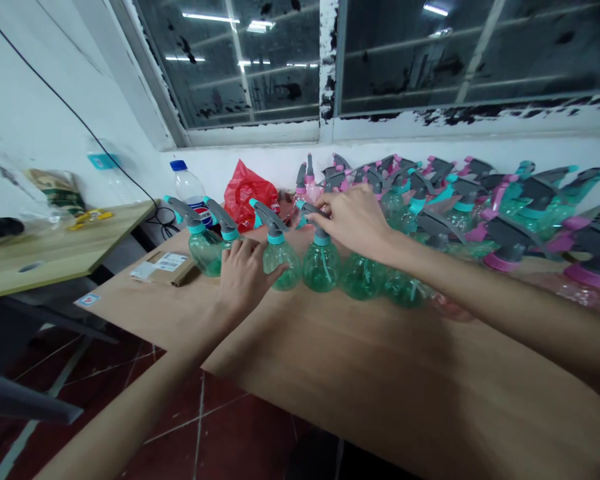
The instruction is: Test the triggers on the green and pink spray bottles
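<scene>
My right hand (355, 217) has its fingers closed on the grey-and-turquoise spray head of a green, round-bodied spray bottle (321, 270), which stands upright on the table. To the left, my left hand (245, 273) is curled at another green spray bottle (283, 263), its thumb across the front of the body. The curled fingertips are hidden from me. Partly behind that hand stands a green spray bottle (229, 227), and at the row's left end is one more green spray bottle (205, 250). All have turquoise collars.
Many spray bottles (510, 233) with pink or turquoise trim crowd the table's right and back. A red plastic bag (247, 193), a blue-capped drink bottle (187, 183) and a labelled cardboard piece (167, 267) lie left. A side table (80, 247) adjoins; a window (240, 67) is behind.
</scene>
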The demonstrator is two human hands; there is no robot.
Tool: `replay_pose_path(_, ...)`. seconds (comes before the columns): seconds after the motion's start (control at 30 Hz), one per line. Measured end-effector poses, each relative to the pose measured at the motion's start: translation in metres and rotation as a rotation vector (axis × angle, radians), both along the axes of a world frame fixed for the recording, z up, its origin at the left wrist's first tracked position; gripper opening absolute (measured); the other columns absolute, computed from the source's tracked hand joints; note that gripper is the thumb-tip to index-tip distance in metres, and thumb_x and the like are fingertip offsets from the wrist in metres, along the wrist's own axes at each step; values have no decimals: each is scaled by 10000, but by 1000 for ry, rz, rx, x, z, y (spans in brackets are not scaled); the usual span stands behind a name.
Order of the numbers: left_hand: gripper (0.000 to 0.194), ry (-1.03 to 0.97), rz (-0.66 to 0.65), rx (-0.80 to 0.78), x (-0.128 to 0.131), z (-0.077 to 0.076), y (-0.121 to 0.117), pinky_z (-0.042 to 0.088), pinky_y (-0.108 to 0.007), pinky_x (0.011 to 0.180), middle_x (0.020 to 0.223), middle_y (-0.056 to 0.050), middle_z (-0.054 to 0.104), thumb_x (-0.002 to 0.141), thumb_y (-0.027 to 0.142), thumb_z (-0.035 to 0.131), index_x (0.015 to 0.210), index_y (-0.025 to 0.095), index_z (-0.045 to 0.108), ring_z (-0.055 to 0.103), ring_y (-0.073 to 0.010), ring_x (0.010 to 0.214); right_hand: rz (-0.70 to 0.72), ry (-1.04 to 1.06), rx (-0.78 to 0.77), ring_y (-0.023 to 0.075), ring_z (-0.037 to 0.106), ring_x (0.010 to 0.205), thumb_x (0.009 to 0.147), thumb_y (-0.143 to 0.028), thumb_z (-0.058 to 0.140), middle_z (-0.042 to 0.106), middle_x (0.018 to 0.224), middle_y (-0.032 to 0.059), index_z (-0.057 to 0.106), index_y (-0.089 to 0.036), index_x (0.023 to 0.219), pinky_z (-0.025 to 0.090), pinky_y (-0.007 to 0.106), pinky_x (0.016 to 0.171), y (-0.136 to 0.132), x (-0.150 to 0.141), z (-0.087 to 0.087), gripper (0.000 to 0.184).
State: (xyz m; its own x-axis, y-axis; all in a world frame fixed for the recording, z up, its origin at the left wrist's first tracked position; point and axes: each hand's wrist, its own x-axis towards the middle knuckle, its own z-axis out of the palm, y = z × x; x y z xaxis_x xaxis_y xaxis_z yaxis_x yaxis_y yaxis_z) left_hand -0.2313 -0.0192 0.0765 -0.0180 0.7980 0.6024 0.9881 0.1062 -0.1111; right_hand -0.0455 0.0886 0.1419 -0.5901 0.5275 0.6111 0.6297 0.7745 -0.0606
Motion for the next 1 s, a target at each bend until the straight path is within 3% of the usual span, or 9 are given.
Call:
replay_pose_path(0.27,434,0,13,9,-1,0,2,413,-438,803,1015,-115,606,825,476,632,1154,196,586,523,-347,993,83,59,-84,255,672,776,862,-368,559,734,760,71,731,-168,848,430,414,777,-6,5,4,264)
replay_pose_path(0.4,510,-49,6,94,10,-1,-19,410,-453,841,1095,-140,551,867,481,575,1267,173,505,498,-354,1051,161,86,-145,235,675,749,852,-349,574,731,743,66,732,-170,856,456,395,748,-15,11,6,238)
replay_pose_path(0.5,460,-115,-77,115,27,-2,-41,414,-451,878,1097,-116,535,912,465,513,1286,200,468,510,-314,1042,208,74,-181,222,672,711,857,-344,565,731,715,61,731,-160,858,459,398,762,-25,20,7,247)
replay_pose_path(0.6,441,-264,-248,13,49,-8,-58,417,-442,924,1130,-90,525,933,481,468,1287,221,434,523,-274,1056,233,63,-177,216,666,688,860,-357,566,729,686,48,729,-159,857,450,403,787,-39,34,7,256)
replay_pose_path(0.7,540,-419,-363,-127,72,-18,-64,405,-434,977,1270,-106,469,911,527,482,1336,218,358,471,-274,1185,227,46,-144,220,664,709,857,-373,571,734,700,28,725,-184,884,422,427,845,-55,52,6,246)
replay_pose_path(0.83,685,-458,-427,-248,102,-29,-63,387,-472,1000,1326,-122,460,845,551,576,1365,210,290,439,-305,1236,175,2,-143,216,657,786,854,-377,587,734,732,21,713,-177,925,382,424,923,-77,82,6,247)
replay_pose_path(1.0,648,-509,-467,-334,137,-29,-58,464,-482,900,1175,-99,571,795,539,638,1295,216,384,555,-325,1101,171,43,-183,212,638,864,834,-437,600,728,831,31,701,-181,965,409,384,897,-88,132,1,305)
